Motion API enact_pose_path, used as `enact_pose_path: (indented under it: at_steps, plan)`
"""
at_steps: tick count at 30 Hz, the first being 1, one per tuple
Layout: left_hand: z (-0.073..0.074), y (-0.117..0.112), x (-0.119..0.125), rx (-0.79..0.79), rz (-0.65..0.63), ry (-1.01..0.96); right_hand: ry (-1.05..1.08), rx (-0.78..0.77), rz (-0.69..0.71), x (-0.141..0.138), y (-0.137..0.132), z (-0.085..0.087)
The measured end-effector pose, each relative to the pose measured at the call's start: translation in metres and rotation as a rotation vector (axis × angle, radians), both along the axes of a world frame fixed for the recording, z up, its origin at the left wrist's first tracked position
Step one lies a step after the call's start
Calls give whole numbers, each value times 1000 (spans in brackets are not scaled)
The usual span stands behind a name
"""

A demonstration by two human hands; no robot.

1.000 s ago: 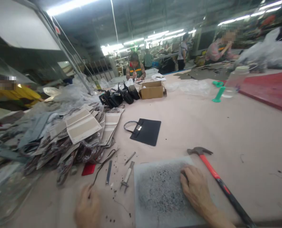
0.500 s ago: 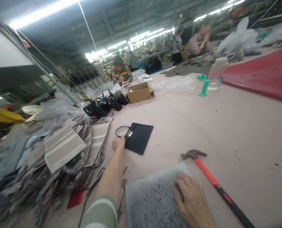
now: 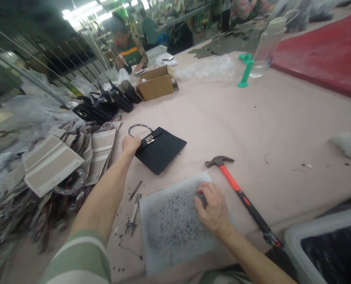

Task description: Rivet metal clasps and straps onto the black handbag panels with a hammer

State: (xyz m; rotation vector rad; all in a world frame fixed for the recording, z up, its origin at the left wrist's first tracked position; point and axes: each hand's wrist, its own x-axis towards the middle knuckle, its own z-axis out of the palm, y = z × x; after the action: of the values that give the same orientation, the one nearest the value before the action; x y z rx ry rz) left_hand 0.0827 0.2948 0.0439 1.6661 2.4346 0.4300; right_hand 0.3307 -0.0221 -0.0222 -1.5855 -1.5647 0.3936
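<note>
My left hand (image 3: 131, 145) is closed on the top left corner of a black handbag panel (image 3: 160, 152). This piece lies flat on the table with a gold clasp and an arched handle wrapped in clear plastic. My right hand (image 3: 212, 207) rests over the right part of a grey, pitted board (image 3: 172, 225), its fingers loosely bent and the thumb apart. A dark patch shows between thumb and fingers, probably shadow. Right of the board lies a claw hammer (image 3: 237, 189) with a red and black handle. Left of it are a caliper-like metal tool (image 3: 133, 217) and a thin punch (image 3: 135, 190).
Beige bag pieces (image 3: 52, 163) are piled at the left. Black handbags (image 3: 113, 100) stand beside a cardboard box (image 3: 157, 83). A water bottle (image 3: 265, 47), a green plastic piece (image 3: 245, 75) and a red slab (image 3: 323, 55) lie farther back. A person (image 3: 130, 47) sits across the table.
My view has tilted down and come closer to the table. The left hand stays on the bag's corner, and the bag looks slightly turned. The right hand's fingers have lifted and curled a little.
</note>
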Motion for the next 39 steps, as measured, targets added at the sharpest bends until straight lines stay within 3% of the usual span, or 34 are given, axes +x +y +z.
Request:
enact_pose_path:
  at_steps: [3, 6, 11, 14, 17, 21, 26, 28, 32, 36, 39]
  plan:
    - [11, -35, -14, -36, -31, -4, 116, 127, -34, 3, 1, -5]
    - [7, -97, -23, -68, -89, -16, 254, 195, -113, 7, -1, -9]
    - [-34, -205, -6, 5, -181, -53, 360, 159, -188, 19, -14, -5]
    - [-55, -239, 19, 200, -204, -100, 236, 119, -113, 28, -22, 5]
    - [-62, -248, 41, 240, -184, -132, 52, 144, 1, 31, -27, 17]
    - [-60, -249, 59, 181, -97, -149, -132, 93, 151, 17, -27, 26]
    - [-60, -256, 77, 286, 52, -232, -321, 11, 229, -6, -16, 19]
    - [-61, -259, 77, 277, 36, -246, -391, -6, 234, -8, -9, 14]
    - [-60, -268, 52, 210, -190, -230, -446, -8, 250, -4, 4, 9]
    - [-60, -286, 14, 250, -523, -206, -472, -11, 284, 1, 12, 9]
    - [-65, -300, 3, 246, -690, -172, -500, -7, 314, 5, 18, 10]
